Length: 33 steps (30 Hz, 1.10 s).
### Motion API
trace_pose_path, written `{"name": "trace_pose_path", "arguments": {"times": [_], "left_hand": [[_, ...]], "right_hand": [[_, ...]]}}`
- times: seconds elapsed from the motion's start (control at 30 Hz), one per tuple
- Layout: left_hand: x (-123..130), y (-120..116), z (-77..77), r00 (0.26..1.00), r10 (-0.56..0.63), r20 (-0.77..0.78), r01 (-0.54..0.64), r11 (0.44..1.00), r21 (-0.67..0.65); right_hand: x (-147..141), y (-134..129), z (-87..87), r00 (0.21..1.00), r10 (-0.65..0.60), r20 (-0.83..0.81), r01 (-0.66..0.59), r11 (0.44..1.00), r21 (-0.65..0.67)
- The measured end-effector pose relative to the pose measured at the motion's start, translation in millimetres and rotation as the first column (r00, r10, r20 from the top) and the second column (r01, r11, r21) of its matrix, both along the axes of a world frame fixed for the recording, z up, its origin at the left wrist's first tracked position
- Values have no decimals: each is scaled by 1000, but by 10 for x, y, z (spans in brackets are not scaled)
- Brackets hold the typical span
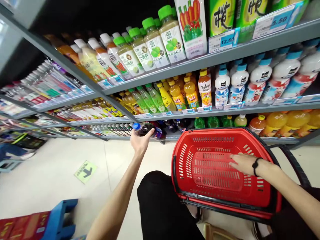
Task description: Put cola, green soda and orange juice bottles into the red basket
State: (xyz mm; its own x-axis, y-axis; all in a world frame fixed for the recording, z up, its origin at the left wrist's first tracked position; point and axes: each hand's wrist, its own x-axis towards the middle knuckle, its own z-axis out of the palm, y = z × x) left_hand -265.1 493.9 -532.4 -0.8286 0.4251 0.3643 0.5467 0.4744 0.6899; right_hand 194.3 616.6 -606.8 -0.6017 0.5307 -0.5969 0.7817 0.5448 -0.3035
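Note:
My left hand (140,142) is closed round a dark cola bottle (148,128) with a blue cap. The bottle lies nearly level in front of the bottom shelf, its cap pointing left. Over the inside of a red shopping basket (180,141) hangs my right hand (243,163), fingers stretched out and holding nothing. I cannot tell whether its fingertips touch the basket. Slotted walls and a bare floor show inside the basket. More dark cola bottles (180,124) stand on the bottom shelf, just right of the held one.
Shelves (160,116) of drinks run across the view. Green soda bottles (213,121) and large orange juice bottles (300,122) stand behind the basket. A floor sticker (85,171) with an arrow lies left. Red cartons (23,225) and a blue plastic stand (62,218) are lower left.

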Motion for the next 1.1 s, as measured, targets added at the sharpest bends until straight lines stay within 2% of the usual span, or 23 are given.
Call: {"name": "trace_pose_path", "arguments": {"times": [0.03, 0.1, 0.13, 0.17, 0.2, 0.23, 0.27, 0.3, 0.37, 0.4, 0.43, 0.47, 0.57, 0.7, 0.77, 0.87, 0.93, 1.03, 1.1], "left_hand": [[146, -37, 146, 998, -66, 1, 65, 978, 198], [487, -16, 423, 989, -149, 10, 125, 866, 484], [674, 32, 546, 973, -219, 76, 133, 796, 590], [868, 99, 651, 927, -329, 183, 121, 722, 681], [1062, 175, 730, 827, -477, 296, 128, 673, 728], [1254, 257, 779, 671, -621, 405, 161, 655, 738], [1439, 339, 795, 518, -707, 481, 190, 643, 742], [1617, 417, 778, 399, -750, 527, 199, 632, 749], [1942, 549, 660, 215, -771, 599, 202, 636, 745], [2085, 599, 571, 154, -766, 624, 196, 643, 740], [2211, 635, 474, 110, -755, 646, 190, 654, 732], [2317, 657, 375, 86, -745, 662, 186, 665, 723], [2501, 647, 127, 69, -726, 684, 200, 682, 704], [2509, 580, -27, 32, -721, 692, 252, 676, 693], [2482, 578, -40, 35, -758, 651, 323, 625, 710], [2447, 603, -14, 48, -842, 537, 473, 493, 731], [2423, 606, 12, 65, -882, 468, 545, 424, 724], [2388, 571, 31, 96, -905, 415, 588, 388, 710], [2374, 536, 20, 116, -902, 416, 591, 399, 701]], "right_hand": [[-22, -21, 49, 998, -1, -64, 1, 1000, -7], [-88, -68, 155, 960, -27, -278, 9, 998, -66], [-129, -91, 209, 908, -74, -412, 25, 992, -123], [-173, -115, 262, 831, -149, -537, 44, 978, -204], [-218, -139, 312, 733, -251, -632, 59, 949, -309], [-259, -163, 357, 626, -373, -685, 65, 900, -431], [-296, -188, 394, 521, -498, -693, 56, 831, -554], [-327, -214, 421, 439, -608, -662, 30, 746, -665], [-368, -268, 432, 348, -762, -547, -20, 577, -816], [-378, -295, 412, 323, -808, -492, -22, 514, -858], [-381, -321, 374, 307, -837, -453, -5, 475, -880], [-378, -345, 321, 286, -856, -430, 29, 457, -889], [-336, -411, 122, 239, -875, -420, 126, 457, -880], [-267, -483, -24, 249, -869, -427, 145, 470, -871], [-245, -496, -8, 220, -874, -434, 142, 469, -872], [-219, -477, 60, 195, -887, -418, 132, 446, -885], [-201, -454, 86, 209, -879, -429, 129, 460, -879], [-184, -440, 76, 240, -858, -454, 101, 487, -868], [-192, -456, 63, 254, -856, -450, 87, 483, -871]]}}
